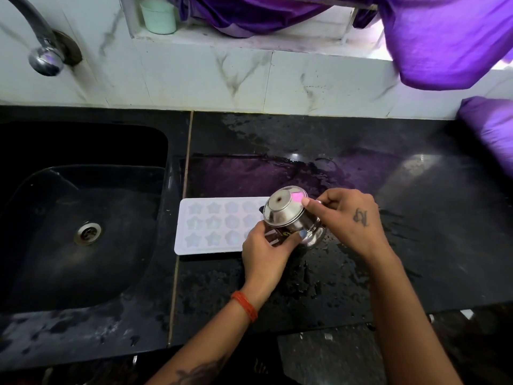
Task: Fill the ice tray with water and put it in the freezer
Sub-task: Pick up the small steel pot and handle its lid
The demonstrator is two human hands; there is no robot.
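Two hands meet over a wet black counter (347,273), both on a small steel pot (291,218) tipped on its side with its base facing up and toward the camera. Left hand (263,251) wraps the pot's lower body from beneath, fingers curled round it; an orange thread band (245,305) circles that wrist. Right hand (347,218) pinches the pot's far side, thumb tip on the base rim. White ice tray (213,226) lies flat on the counter just left of the left hand, its right end hidden behind pot and fingers; star-shaped cells visible, water level cannot be told. Black sink (83,218) sits well left of both hands, tap (44,54) above it. Purple cloth (444,37) hangs beyond the right hand.
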